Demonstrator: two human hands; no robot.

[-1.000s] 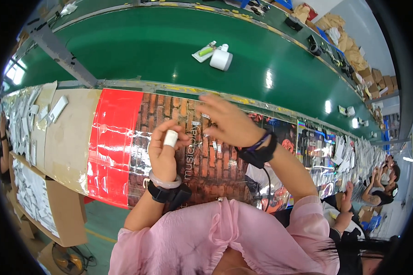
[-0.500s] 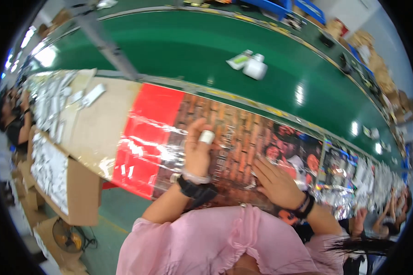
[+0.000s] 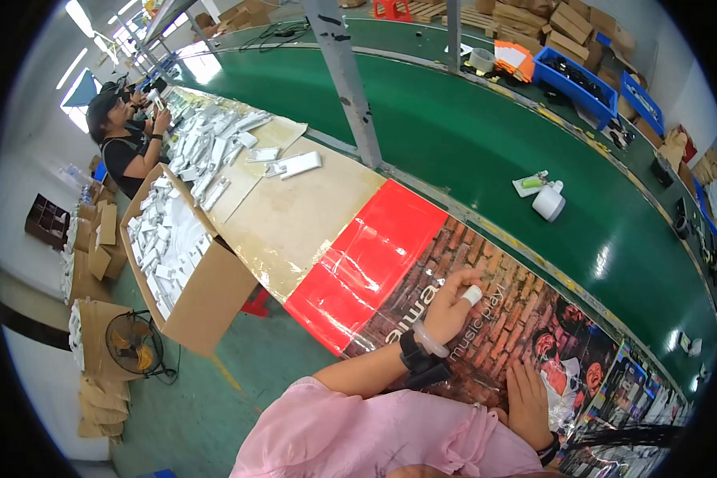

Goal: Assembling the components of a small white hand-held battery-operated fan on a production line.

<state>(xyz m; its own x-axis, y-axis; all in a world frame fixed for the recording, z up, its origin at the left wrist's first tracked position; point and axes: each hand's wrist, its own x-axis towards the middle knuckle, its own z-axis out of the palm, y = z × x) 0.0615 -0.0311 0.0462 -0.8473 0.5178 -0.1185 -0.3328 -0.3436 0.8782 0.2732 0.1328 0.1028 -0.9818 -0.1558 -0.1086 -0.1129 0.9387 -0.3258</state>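
My left hand rests on a glossy brick-print sheet that covers the bench. Its fingers are loosely bent and apart, with nothing in them. A white wrap covers the tip of its thumb. A dark band and a pale bracelet circle that wrist. Farther right, my right hand lies flat on the same sheet, fingers stretched out and holding nothing. Left of the brick print, the covering turns into a plain red panel.
A cardboard box full of small white parts stands left of the bench. More white pieces lie piled on the tan bench top, near a person in black. A white bottle sits on the green conveyor. A metal post rises beside it.
My view has swung left, bringing the box, the white pile and the person more fully into sight. Both hands stay on the sheet, empty.
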